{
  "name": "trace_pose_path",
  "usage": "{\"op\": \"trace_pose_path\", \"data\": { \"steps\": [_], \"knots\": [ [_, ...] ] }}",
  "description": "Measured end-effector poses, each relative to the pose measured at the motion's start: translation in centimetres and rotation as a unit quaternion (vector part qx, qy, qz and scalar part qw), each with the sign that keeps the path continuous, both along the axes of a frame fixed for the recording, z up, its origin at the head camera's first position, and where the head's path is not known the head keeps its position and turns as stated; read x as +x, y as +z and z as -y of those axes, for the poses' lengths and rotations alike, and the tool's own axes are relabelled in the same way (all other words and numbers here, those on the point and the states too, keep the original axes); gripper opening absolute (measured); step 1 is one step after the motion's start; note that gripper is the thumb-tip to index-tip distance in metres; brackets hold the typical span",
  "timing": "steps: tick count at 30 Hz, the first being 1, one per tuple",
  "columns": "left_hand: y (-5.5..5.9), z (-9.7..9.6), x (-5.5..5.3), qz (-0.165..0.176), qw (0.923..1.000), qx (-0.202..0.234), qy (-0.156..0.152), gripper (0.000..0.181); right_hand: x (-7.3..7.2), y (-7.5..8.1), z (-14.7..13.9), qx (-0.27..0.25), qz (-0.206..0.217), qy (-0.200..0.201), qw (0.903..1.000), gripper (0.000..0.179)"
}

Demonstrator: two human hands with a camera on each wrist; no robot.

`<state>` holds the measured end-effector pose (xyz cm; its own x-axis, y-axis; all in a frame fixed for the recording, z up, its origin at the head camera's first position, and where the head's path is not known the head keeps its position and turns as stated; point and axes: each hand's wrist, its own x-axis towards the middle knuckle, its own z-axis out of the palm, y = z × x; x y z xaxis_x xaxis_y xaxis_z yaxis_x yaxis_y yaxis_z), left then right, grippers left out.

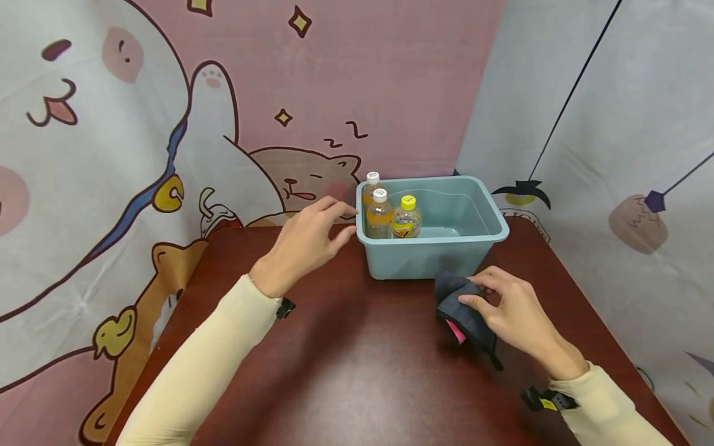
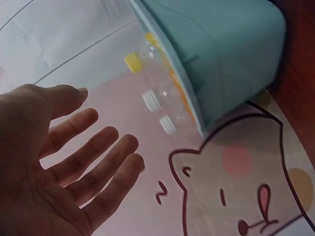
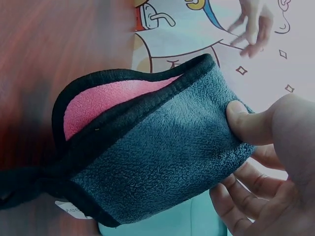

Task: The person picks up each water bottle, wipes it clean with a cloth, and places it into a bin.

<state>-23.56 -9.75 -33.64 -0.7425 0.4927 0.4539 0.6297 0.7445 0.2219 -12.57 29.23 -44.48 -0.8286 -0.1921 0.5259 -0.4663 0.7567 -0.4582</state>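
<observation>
My right hand (image 1: 515, 313) pinches a folded dark grey cloth (image 1: 465, 306) by its edge, just in front of the blue-green plastic bin (image 1: 429, 257). In the right wrist view the cloth (image 3: 162, 147) shows a fleecy face, black edging, a pink inner side and a small white tag. My left hand (image 1: 309, 238) is held in the air at the bin's left end, its fingers spread and holding nothing. Inside the bin, on the left, stand two white-capped bottles (image 1: 380, 217) with orange labels and a yellow-capped bottle (image 1: 406, 220).
The bin sits near the back of a dark red-brown table (image 1: 357, 359). Behind it hangs a pink and white cartoon cloth backdrop (image 1: 390, 87), which also covers the left and right sides.
</observation>
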Motion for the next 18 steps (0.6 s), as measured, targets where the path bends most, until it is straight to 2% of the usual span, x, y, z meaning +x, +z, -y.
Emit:
{"op": "trace_pose_path", "data": {
  "steps": [9, 13, 18],
  "knots": [
    [-1.8, 4.2, 1.3, 0.009, 0.9992, 0.004, 0.039, 0.033, -1.1, 0.6, -1.3, 0.040, -0.021, -0.010, 0.9989, 0.033],
    [-2.7, 5.7, 1.6, 0.025, 0.9984, 0.005, 0.052, 0.035, -1.6, 0.7, -1.9, 0.077, -0.005, -0.023, 0.9967, 0.034],
    [-3.9, 7.4, 1.8, 0.042, 0.9970, 0.003, 0.066, 0.036, -2.6, -0.1, -2.1, 0.121, 0.023, -0.022, 0.9922, 0.035]
  ]
}}
